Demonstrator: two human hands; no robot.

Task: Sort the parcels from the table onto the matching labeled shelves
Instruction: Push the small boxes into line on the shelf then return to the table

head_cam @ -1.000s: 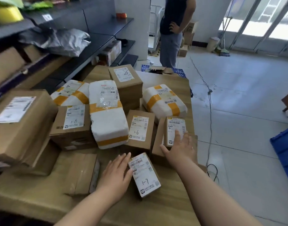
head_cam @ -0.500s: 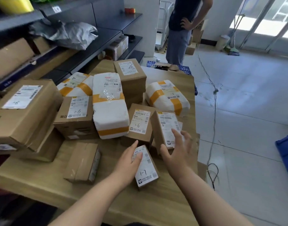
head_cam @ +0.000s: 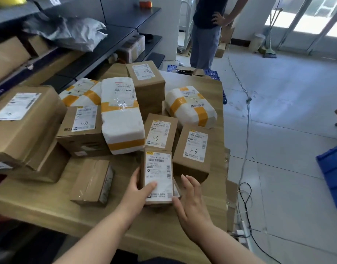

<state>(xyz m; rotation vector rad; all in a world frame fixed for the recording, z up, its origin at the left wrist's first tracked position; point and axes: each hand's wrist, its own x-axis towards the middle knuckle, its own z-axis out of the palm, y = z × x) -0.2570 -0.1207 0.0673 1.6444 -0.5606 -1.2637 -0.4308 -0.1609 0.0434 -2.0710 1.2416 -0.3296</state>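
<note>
Gripping small cardboard parcel point(head_cam: 159, 168) at near left edge with left hand point(head_cam: 137, 193), right hand point(head_cam: 194, 204) released beside it; likely light, stiff, best clasped across long sides.

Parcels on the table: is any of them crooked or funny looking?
Yes. The big brown box at the left edge sits tilted, propped on a flatter box beneath it. Nothing looks torn or spilled.
</note>
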